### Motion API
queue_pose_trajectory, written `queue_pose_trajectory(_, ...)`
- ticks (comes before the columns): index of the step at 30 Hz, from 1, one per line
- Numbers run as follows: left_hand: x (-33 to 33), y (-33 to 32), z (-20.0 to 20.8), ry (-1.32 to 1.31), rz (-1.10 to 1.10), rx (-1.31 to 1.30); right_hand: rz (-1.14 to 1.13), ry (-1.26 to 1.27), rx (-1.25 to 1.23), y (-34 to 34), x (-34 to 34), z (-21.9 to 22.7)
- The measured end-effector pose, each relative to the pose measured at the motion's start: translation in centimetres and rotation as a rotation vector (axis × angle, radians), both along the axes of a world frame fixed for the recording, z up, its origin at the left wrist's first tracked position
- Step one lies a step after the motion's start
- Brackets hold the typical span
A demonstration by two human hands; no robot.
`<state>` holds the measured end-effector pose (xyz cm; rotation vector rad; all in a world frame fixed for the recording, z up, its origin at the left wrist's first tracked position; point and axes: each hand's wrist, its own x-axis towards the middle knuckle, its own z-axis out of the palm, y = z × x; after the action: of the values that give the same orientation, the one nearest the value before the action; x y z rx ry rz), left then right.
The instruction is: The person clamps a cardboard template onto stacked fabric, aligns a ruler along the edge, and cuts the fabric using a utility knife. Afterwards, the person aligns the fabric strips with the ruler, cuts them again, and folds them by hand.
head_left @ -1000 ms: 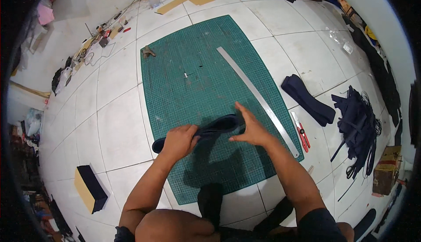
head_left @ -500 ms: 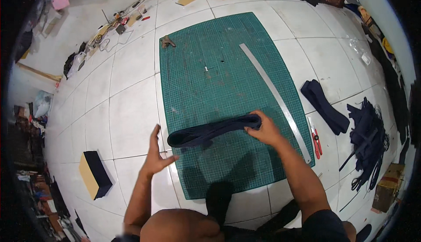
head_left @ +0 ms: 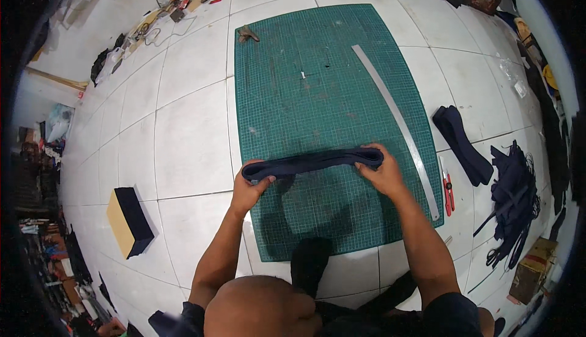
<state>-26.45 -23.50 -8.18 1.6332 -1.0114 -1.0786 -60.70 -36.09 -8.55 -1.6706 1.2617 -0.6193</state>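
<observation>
A long looped bundle of dark navy fabric strips (head_left: 314, 162) is stretched sideways over the near part of the green cutting mat (head_left: 317, 105). My left hand (head_left: 247, 192) grips its left end, thumb in front and fingers behind. Around the right end, my right hand (head_left: 379, 169) is closed the same way. A steel ruler (head_left: 400, 123) lies lengthwise on the mat, to the right of my right hand. Whether the bundle's underside touches the mat, I cannot tell.
Right of the mat lie a red-handled cutter (head_left: 448, 193), a second folded navy bundle (head_left: 463, 144) and a pile of navy scraps (head_left: 514, 199). A cardboard box (head_left: 532, 270) stands nearby. A tan and black piece (head_left: 130, 223) rests on the tiles at left.
My left hand, open and apart from the bundle before, has closed on its left end. The bundle is now held at both ends and straighter. The view has shifted slightly.
</observation>
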Motion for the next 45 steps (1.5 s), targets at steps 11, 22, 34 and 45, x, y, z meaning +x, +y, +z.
queue_pose_trajectory(11,-0.4,0.3,-0.6,-0.075,-0.136,-0.003,0.023,0.146,0.006,-0.6,-1.7,0.3)
queue_pose_trajectory(22,0.1,0.3,-1.5,0.013,-0.232,0.02,0.157,0.014,-0.062,-2.3,-2.5,0.2)
queue_pose_trajectory(34,0.0,0.0,-0.8,-0.046,-0.117,0.014,0.023,0.039,0.08,-1.1,-1.0,1.5)
queue_pose_trajectory(45,0.7,-1.0,-1.9,-0.044,-0.209,-0.007,0.068,0.065,0.047,-1.8,-1.7,1.6)
